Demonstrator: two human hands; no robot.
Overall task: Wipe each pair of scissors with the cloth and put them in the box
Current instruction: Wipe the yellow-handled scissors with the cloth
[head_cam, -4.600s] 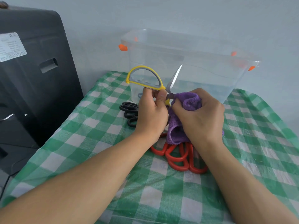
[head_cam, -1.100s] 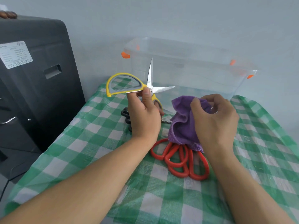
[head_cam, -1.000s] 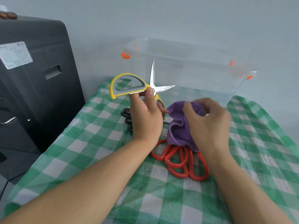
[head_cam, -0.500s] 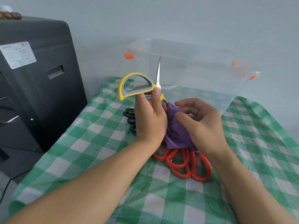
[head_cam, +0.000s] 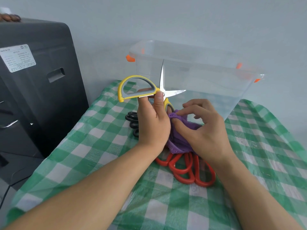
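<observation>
Left hand: the left hand is curled round the yellow-handled kitchen scissors, with the thumb laid along the pivot end of the upper handle loop.
Yellow-handled kitchen scissors: these are held in the air in front of the clear plastic storage box, with the steel blades spread wide; one blade is pointed almost straight up, the other out to the right. The second yellow handle is partly hidden behind the left hand.
Right hand: the purple microfibre cloth is pinched near its upper edge by the right hand, between thumb and forefinger; the remaining fingers are loosely spread above it.
Purple microfibre cloth: it is hung from that pinch, just right of the left hand and below the open blades; whether a blade is touched by it cannot be told.
Clear plastic storage box: it is stood at the far end of the table, lidless, with orange clips at its corners.
Red-handled scissors: several red-handled scissors are heaped on the green-and-white checked tablecloth under the cloth and right wrist.
Black-handled scissors: black handle loops are seen on the tablecloth behind the left hand.
Dark grey cabinet: a dark grey cabinet bearing a white label is stood left of the table.
</observation>
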